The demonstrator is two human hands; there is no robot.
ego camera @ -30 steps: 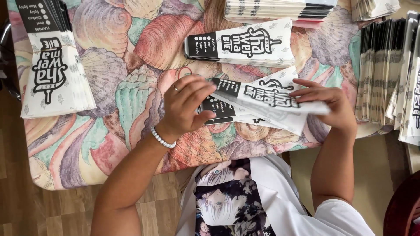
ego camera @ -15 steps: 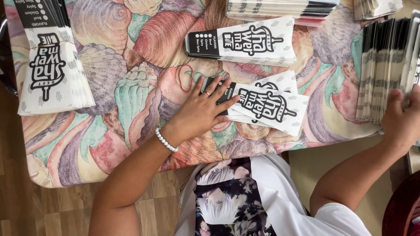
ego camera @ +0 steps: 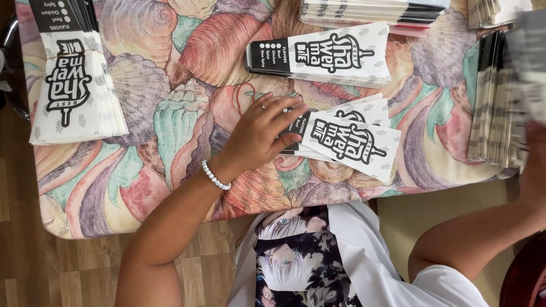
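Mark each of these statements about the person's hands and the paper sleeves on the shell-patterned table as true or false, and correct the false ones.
1. The left hand lies flat on the small pile of white paper sleeves nearest the person. True.
2. The right hand rests on that same pile. False: it is out at the right edge of the picture, by the upright row of sleeves.
3. A white bead bracelet is on the left wrist. True.
4. The tablecloth is plain white. False: it bears coloured seashells.
5. A further stack of sleeves lies at the table's left end. True.
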